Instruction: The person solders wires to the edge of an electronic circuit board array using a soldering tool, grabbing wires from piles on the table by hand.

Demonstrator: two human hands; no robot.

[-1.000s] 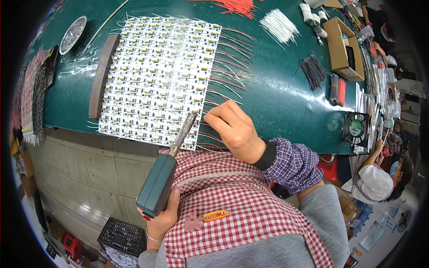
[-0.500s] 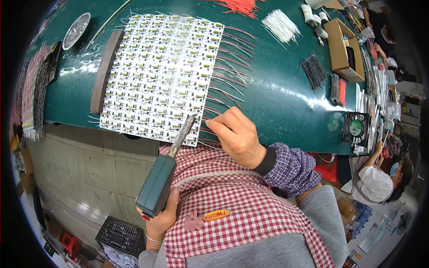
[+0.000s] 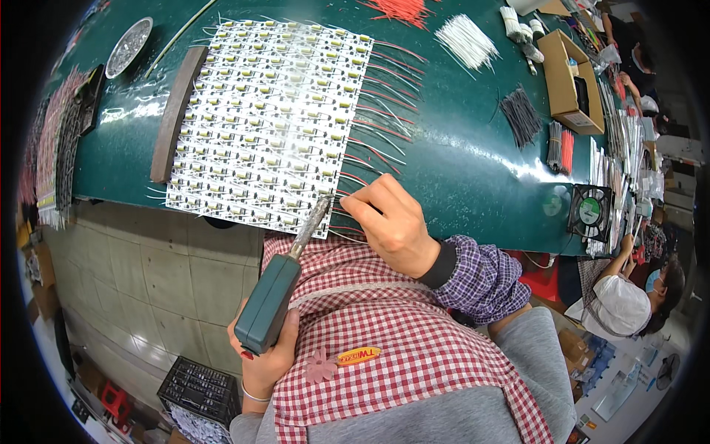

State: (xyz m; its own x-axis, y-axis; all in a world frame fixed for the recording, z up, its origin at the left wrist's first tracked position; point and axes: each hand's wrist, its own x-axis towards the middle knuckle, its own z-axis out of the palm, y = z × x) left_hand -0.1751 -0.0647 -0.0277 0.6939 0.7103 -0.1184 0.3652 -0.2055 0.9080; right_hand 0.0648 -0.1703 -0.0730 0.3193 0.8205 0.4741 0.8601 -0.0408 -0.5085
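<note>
My left hand is closed round the dark green handle of a soldering gun. The gun points up and to the right, and its tip reaches the lower right edge of a white circuit board panel covered with rows of small yellow and black parts. Just beside the tip, my right hand pinches a thin wire at the panel's edge; the fingertips partly hide it. Red and white wires stick out along the right side of the panel. A dark bar lies along its left edge.
On the green table lie bundles of white wires, black wires and red wires. A cardboard box, a small fan and a metal dish stand around. A co-worker sits at right.
The soldering gun has moved slightly right and up, bringing its tip nearer my right fingertips at the panel's edge. My right hand stays almost in place, still pinching.
</note>
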